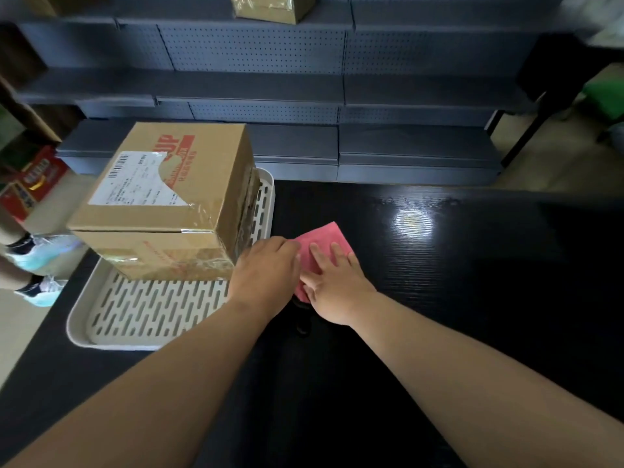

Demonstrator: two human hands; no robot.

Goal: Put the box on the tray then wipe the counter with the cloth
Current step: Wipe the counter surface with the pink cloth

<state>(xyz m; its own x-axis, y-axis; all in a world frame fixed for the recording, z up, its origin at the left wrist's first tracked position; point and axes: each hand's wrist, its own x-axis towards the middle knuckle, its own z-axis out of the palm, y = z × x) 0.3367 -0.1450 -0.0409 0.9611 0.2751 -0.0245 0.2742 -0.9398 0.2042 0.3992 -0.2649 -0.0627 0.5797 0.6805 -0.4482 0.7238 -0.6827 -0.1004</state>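
Note:
A taped cardboard box (162, 201) with a white shipping label and red print stands on the far part of the white slotted tray (148, 312) at the left of the black counter (456, 265). A pink cloth (320, 241) lies flat on the counter just right of the tray. My right hand (334, 285) presses on the cloth with straight, spread fingers. My left hand (266, 275) lies beside it at the cloth's left edge, its fingertips curled down onto the cloth's edge; whether they pinch it is hidden.
Grey pegboard shelving (270, 92) runs along the wall behind the counter, with another cardboard box (270, 8) on an upper shelf. A person's feet in light sneakers (37, 261) stand on the floor at the left, near a red carton (30, 184).

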